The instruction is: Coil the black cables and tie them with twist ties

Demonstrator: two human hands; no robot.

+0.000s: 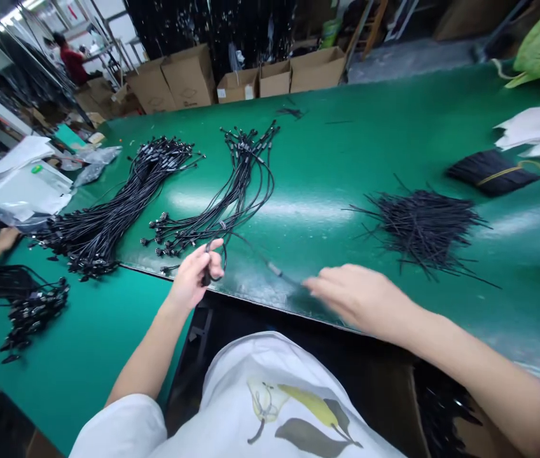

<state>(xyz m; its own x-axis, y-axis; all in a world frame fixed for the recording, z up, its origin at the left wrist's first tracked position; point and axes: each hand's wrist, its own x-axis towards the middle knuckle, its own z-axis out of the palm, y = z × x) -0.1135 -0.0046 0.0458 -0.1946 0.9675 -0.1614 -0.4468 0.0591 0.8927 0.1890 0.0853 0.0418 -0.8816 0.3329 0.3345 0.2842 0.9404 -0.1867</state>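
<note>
Head view: our left hand [194, 272] grips a thin, looped black cable [275, 270]; our blurred right hand [358, 296] pinches it farther right.

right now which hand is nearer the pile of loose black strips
Right: the right hand is left of the pile, apart; the left hand is farther left.

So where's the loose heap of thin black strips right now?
In the head view, the heap lies on the green table, on the right, beyond the right hand and left of the yellow-banded bundle.
</note>
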